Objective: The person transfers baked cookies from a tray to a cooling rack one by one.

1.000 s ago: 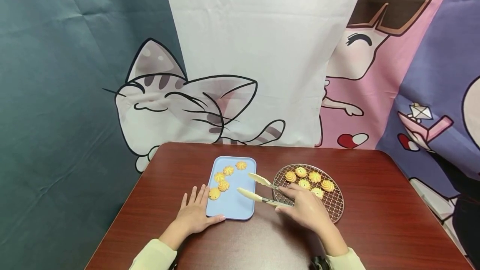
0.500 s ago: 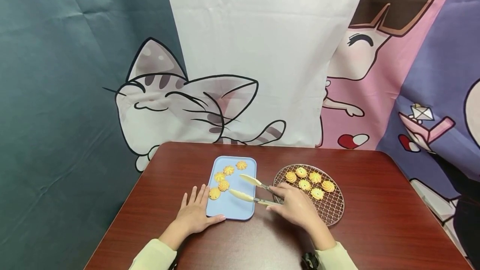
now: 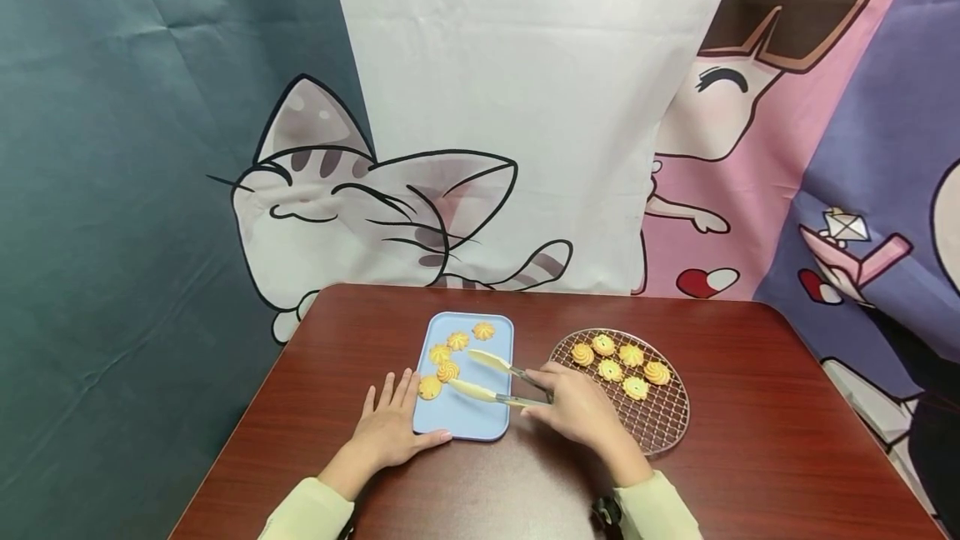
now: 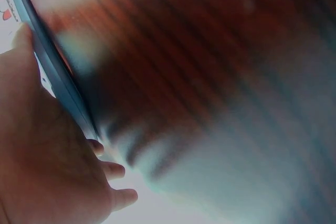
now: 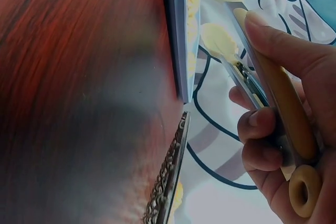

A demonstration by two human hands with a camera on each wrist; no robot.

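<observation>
My right hand (image 3: 577,408) grips a pair of tongs (image 5: 286,103) with cream tips and yellowish handles. Their tips stand apart over the blue tray (image 3: 471,423), the nearer one close to the swirled cookies (image 3: 447,371) on the tray's left side. Nothing sits between the tips. My left hand (image 3: 392,430) lies with spread, straight fingers at the tray's left edge, its thumb along the near corner. In the left wrist view the tray's side (image 4: 58,72) runs along that hand.
To the right, a round wire rack (image 3: 660,427) bears several swirled cookies (image 3: 635,388), partly behind my right hand. Both stand on a dark red wooden table (image 3: 750,440). A printed cloth (image 3: 525,107) hangs behind it.
My right hand and the tongs have moved left, away from the rack and further over the tray. The left hand, tray and cookies have stayed put.
</observation>
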